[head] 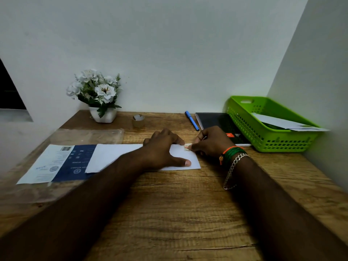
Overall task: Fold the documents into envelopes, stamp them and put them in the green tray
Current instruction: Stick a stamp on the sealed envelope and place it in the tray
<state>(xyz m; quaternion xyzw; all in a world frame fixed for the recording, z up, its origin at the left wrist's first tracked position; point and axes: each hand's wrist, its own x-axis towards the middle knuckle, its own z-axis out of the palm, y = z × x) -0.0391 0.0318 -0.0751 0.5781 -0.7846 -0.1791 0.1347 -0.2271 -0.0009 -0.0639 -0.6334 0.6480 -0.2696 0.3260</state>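
wooden desk [188,213]: notebook [222,127] label unreadable, blurred.

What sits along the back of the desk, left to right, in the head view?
Flower pot → tape roll → blue pen → black notebook → green tray, which holds an envelope.

My arms are bare all the way to the bottom edge of view, with no sleeves. On my right wrist I wear a bundle of green threads [234,152] edged with an orange thread [228,149], and below it a loose silver chain bracelet [232,169] of flat links.
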